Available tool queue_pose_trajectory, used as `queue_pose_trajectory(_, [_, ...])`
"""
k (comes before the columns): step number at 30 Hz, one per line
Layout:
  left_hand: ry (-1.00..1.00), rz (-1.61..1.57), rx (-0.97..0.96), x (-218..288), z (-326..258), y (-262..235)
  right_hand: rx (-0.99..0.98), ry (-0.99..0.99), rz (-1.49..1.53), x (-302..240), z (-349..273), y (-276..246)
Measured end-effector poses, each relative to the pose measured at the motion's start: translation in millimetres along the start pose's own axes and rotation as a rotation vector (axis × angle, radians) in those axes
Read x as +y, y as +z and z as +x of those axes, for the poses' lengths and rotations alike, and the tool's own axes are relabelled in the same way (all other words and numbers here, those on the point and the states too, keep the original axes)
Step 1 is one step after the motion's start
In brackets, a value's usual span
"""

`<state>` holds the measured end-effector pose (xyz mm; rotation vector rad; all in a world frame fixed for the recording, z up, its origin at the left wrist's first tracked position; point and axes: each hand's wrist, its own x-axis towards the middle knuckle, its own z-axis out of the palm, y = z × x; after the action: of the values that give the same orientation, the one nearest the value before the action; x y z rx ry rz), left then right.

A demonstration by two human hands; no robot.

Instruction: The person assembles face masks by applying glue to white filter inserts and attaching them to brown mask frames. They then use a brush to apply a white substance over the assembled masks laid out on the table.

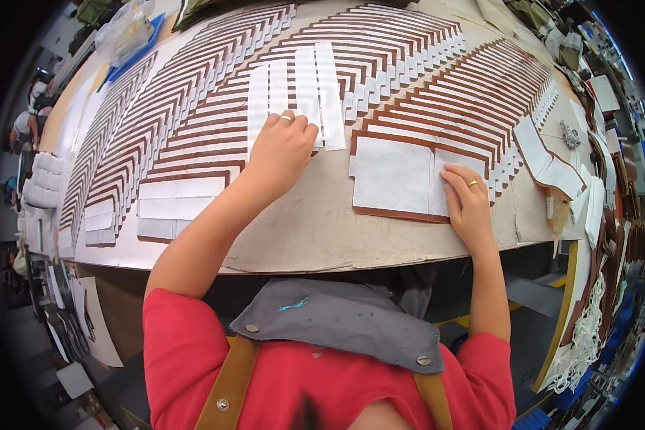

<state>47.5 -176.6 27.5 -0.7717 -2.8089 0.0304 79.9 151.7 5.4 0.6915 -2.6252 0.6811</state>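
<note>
My left hand (pixel 283 147), a ring on one finger, has its fingers bent and closed at the lower part of several long white strips (pixel 330 93). These strips lie side by side over the rows of brown-edged pieces, and my fingertips are partly hidden. To the right, my right hand (pixel 468 204), also with a ring, rests its fingers on the right side of a white-faced panel with brown edges (pixel 393 175). That panel lies flat at the front of a fanned row, a seam running down it.
Fanned rows of brown-edged white pieces (pixel 473 93) cover much of the table (pixel 301 240). At right lies a bent white strip piece (pixel 545 158). A blue tray (pixel 150 39) with a plastic bag stands at the far left. White cords (pixel 584 340) hang beyond the right edge.
</note>
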Motion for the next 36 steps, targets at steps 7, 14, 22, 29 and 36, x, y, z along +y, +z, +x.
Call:
queue_pose_trajectory(7, [0.176,0.256,-0.206,7,16,-2,0.008,-0.002,0.020,1,0,0])
queue_pose_trajectory(14, [0.219,0.259,-0.136,7,15,1,0.018,-0.014,0.028,1,-1,-1])
queue_pose_trajectory(22, [-0.381,-0.455,0.532,-18,24,-83,-0.007,0.051,0.041,-1,4,-9])
queue_pose_trajectory(29, [-0.298,-1.202,0.555,24,9,-124,0.252,0.361,0.773,-19,34,10])
queue_pose_trajectory(36, [-0.249,-1.533,0.371,48,-3,-105,0.320,0.639,1.460,-17,39,13])
